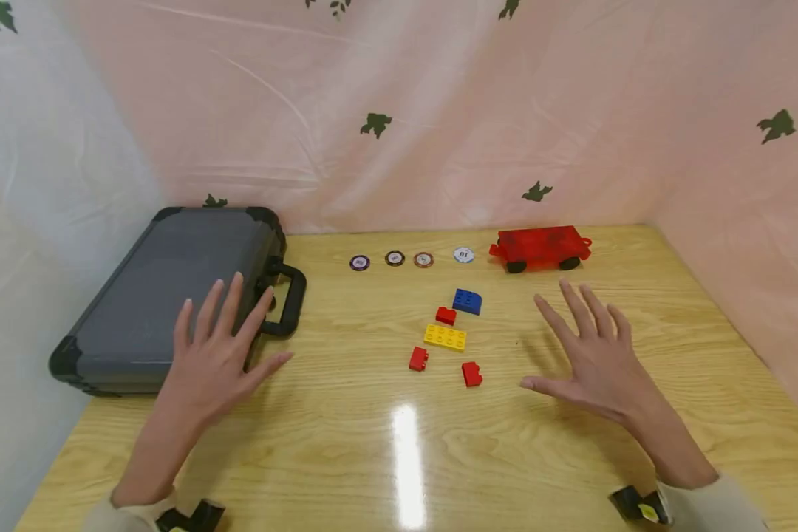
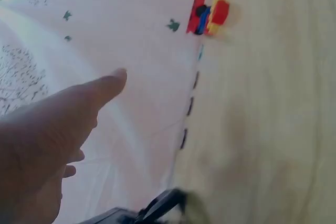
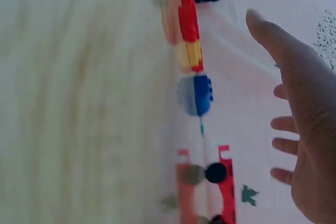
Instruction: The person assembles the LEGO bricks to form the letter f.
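My left hand [image 1: 216,363] hovers with fingers spread, holding nothing, and overlaps the front right of a grey hard case [image 1: 193,273] in the head view. My right hand [image 1: 598,362] is likewise spread and holds nothing, over the right part of the table. Between the hands lie loose toy building bricks: a yellow brick [image 1: 445,337], a blue brick [image 1: 467,301] with one rounded end, and three small red bricks [image 1: 471,374]. A red wheeled toy wagon base [image 1: 541,248] with black wheels stands beyond the right hand. In the right wrist view the thumb [image 3: 273,38] points towards the bricks.
Several poker chips [image 1: 395,258] lie in a row near the back edge of the wooden table [image 1: 332,443]. The case's black handle [image 1: 294,303] sticks out to the right. Pink cloth [image 1: 439,162] with leaf prints hangs behind and at the sides.
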`<action>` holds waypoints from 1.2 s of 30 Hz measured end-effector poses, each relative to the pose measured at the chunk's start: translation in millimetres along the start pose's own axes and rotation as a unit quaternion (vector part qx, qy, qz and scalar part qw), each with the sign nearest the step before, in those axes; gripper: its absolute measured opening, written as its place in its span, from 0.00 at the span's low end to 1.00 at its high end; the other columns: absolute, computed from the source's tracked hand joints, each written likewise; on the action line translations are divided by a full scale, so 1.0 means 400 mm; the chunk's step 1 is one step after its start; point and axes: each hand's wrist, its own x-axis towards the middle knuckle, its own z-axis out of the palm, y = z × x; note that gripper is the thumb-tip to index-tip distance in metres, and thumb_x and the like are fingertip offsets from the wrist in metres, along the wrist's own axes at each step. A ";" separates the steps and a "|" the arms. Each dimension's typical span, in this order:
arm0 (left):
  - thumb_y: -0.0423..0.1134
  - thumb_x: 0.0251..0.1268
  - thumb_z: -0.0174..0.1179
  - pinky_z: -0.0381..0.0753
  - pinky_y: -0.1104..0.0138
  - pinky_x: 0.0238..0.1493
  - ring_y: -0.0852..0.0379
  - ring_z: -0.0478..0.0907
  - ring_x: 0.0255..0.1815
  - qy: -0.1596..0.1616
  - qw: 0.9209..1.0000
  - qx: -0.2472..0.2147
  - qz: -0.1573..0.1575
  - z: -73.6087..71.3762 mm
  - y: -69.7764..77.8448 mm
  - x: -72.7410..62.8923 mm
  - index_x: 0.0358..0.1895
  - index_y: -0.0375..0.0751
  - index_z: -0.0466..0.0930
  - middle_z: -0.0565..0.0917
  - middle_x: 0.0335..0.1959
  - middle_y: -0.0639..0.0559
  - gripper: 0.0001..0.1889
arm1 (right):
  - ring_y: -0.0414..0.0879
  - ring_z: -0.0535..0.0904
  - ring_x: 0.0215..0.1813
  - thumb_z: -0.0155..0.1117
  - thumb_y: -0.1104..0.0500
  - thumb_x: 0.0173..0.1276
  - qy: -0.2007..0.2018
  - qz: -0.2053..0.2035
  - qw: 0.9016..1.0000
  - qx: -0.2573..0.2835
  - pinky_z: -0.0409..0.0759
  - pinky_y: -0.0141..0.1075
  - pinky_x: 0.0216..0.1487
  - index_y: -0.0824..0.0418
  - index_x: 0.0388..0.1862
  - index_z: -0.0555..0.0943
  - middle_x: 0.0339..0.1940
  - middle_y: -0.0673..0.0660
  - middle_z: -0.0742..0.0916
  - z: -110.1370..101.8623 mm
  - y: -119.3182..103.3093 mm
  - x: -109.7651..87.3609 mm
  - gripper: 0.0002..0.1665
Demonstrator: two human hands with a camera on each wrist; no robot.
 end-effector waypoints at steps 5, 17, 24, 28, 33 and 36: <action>0.72 0.75 0.46 0.47 0.36 0.73 0.34 0.48 0.81 -0.052 0.997 -0.048 0.024 0.066 0.076 0.029 0.81 0.44 0.60 0.50 0.83 0.36 0.44 | 0.61 0.65 0.74 0.77 0.37 0.61 -0.015 -0.060 0.993 0.098 0.64 0.64 0.65 0.57 0.79 0.67 0.77 0.61 0.70 0.052 -0.040 0.016 0.54; 0.55 0.73 0.64 0.63 0.44 0.71 0.44 0.65 0.74 -0.148 0.952 -0.264 0.039 0.188 0.234 0.064 0.78 0.45 0.66 0.69 0.75 0.45 0.36 | 0.47 0.74 0.63 0.78 0.59 0.64 -0.022 -0.049 0.958 0.283 0.74 0.42 0.64 0.60 0.64 0.80 0.61 0.52 0.83 0.151 -0.089 0.038 0.30; 0.52 0.73 0.65 0.65 0.50 0.71 0.50 0.66 0.73 -0.156 0.938 -0.310 0.025 0.234 0.264 0.089 0.75 0.47 0.69 0.72 0.72 0.48 0.32 | 0.48 0.76 0.60 0.78 0.63 0.62 -0.004 -0.074 0.950 0.302 0.70 0.32 0.64 0.60 0.60 0.83 0.57 0.51 0.83 0.173 -0.090 0.044 0.27; 0.52 0.73 0.64 0.64 0.49 0.72 0.48 0.66 0.73 -0.150 0.939 -0.305 0.044 0.252 0.266 0.106 0.75 0.45 0.70 0.72 0.72 0.46 0.32 | 0.48 0.76 0.60 0.78 0.63 0.62 -0.007 -0.073 0.950 0.302 0.72 0.35 0.63 0.60 0.60 0.83 0.57 0.51 0.83 0.179 -0.092 0.045 0.26; 0.50 0.73 0.64 0.64 0.48 0.72 0.45 0.67 0.72 -0.143 0.940 -0.304 0.065 0.272 0.271 0.123 0.74 0.43 0.72 0.74 0.70 0.44 0.31 | 0.47 0.75 0.60 0.78 0.61 0.62 -0.017 -0.061 0.952 0.300 0.74 0.41 0.62 0.58 0.60 0.84 0.58 0.50 0.83 0.183 -0.094 0.045 0.26; 0.50 0.73 0.64 0.66 0.49 0.71 0.46 0.69 0.71 -0.133 0.943 -0.296 0.075 0.283 0.274 0.131 0.72 0.42 0.74 0.75 0.69 0.45 0.29 | 0.47 0.74 0.60 0.78 0.61 0.63 -0.023 -0.054 0.952 0.301 0.74 0.44 0.62 0.57 0.60 0.84 0.58 0.49 0.83 0.182 -0.094 0.044 0.26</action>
